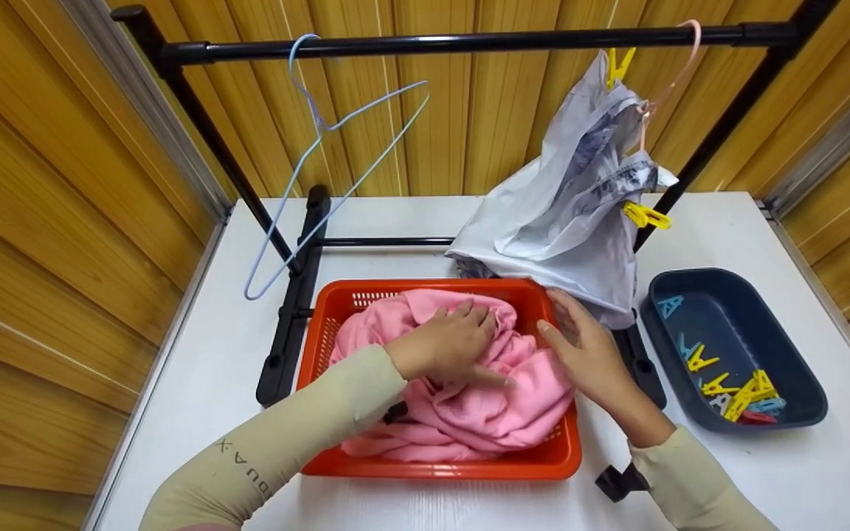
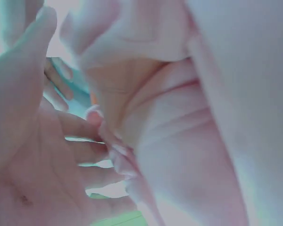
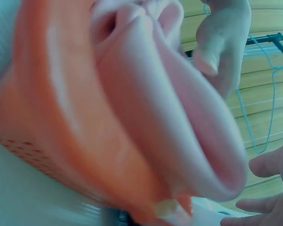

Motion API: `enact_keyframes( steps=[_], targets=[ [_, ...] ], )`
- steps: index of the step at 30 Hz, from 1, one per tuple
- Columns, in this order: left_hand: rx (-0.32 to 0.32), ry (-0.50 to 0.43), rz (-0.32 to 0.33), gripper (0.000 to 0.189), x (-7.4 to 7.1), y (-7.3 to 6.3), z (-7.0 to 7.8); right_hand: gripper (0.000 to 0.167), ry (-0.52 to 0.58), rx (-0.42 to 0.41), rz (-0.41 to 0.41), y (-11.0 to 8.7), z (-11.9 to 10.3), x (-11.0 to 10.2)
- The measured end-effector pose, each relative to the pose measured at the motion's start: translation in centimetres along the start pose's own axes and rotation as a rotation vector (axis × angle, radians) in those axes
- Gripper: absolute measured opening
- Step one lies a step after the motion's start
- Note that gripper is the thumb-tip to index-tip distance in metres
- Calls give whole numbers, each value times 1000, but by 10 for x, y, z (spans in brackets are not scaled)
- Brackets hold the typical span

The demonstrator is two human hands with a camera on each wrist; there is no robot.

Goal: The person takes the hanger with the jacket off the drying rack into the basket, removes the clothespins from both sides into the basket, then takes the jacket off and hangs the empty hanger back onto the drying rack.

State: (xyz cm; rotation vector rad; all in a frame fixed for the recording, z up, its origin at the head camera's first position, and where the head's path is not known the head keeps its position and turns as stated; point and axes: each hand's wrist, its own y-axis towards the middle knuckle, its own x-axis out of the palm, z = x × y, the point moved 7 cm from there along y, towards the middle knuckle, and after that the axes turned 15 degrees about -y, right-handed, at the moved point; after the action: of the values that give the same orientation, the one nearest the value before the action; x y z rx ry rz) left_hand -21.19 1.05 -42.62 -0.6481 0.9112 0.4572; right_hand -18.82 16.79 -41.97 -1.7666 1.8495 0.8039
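A bundle of pink cloth lies crumpled in a red-orange plastic basket with perforated sides. On top of the bundle rests my left hand, fingers extended and thumb spread to the side. The left wrist view shows its straight fingertips against the pink folds. My right hand is at the basket's right rim, thumb and fingers apart around the edge of the cloth. In the right wrist view a rounded fold of pink cloth stands beside the orange rim.
Behind the basket stands a black rack. From it hang a bare blue hanger and, on a pink hanger, a white-grey garment with yellow clips. A dark bin at right holds several clothespins.
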Motion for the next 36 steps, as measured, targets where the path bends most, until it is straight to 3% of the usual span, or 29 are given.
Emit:
enact_keyframes(
  steps=[5,8,17,21,25,30,36],
  targets=[
    [93,-51,224,59,-22,-1,9,46,21,-26,56,-2,-8,-9],
    [131,-74,335,46,-32,-1,13,43,36,-55,117,-3,-13,-16],
    [124,-173,543,55,-52,-6,12,39,59,-159,259,-12,-29,-41],
    [102,-225,578,61,-59,-6,14,35,89,-235,367,-16,-39,-57],
    [87,-265,586,66,-63,-2,18,31,115,-253,449,-20,-41,-69],
    [74,-311,599,69,-66,5,23,29,111,-200,528,-22,-37,-80],
    [99,-378,613,70,-69,13,30,34,70,-108,553,-22,-28,-85]
  ],
)
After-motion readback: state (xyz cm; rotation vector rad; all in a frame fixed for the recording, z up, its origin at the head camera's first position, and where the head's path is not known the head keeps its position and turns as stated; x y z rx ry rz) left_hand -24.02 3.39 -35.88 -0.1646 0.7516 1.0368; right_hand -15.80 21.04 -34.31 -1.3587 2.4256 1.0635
